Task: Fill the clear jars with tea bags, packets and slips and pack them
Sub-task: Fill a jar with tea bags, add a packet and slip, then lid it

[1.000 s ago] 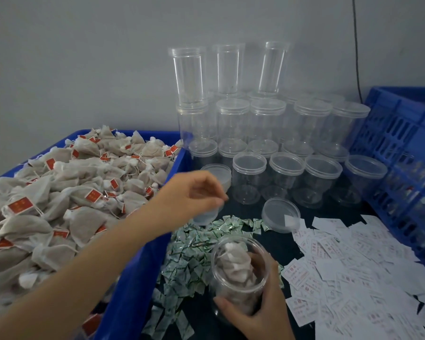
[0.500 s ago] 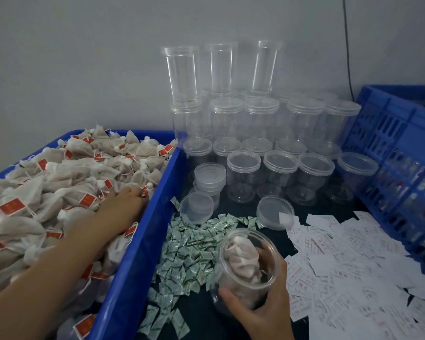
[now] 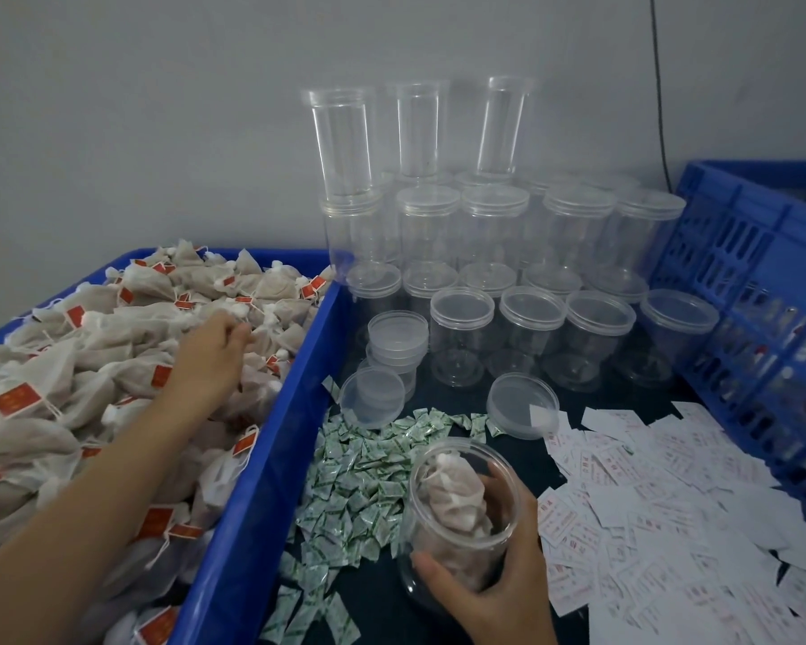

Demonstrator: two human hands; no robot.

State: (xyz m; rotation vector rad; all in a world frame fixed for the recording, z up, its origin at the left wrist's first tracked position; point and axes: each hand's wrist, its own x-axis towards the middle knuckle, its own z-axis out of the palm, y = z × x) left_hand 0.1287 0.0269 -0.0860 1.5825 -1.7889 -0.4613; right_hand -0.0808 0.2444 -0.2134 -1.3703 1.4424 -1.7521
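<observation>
My right hand (image 3: 503, 593) grips an open clear jar (image 3: 419, 570), tilted toward me over the dark table, with several tea bags (image 3: 452, 495) inside. My left hand (image 3: 205, 360) reaches into the blue bin (image 3: 252, 505) on the left, which is heaped with beige tea bags with red tags (image 3: 89, 365). Its fingertips curl onto a tea bag in the pile. Green-and-white packets (image 3: 359, 481) lie scattered left of the jar. White printed slips (image 3: 671, 495) spread to its right.
Rows of lidded empty jars (image 3: 531, 328) stand at the back, with tall ones stacked behind against the wall. Loose lids (image 3: 522, 402) and a small stack of lids (image 3: 396, 337) lie in front. A blue slatted crate (image 3: 764, 318) stands on the right.
My left hand left the jar's mouth, crossed into the bin and pushed further back into the tea bag pile. My right hand kept hold of the jar.
</observation>
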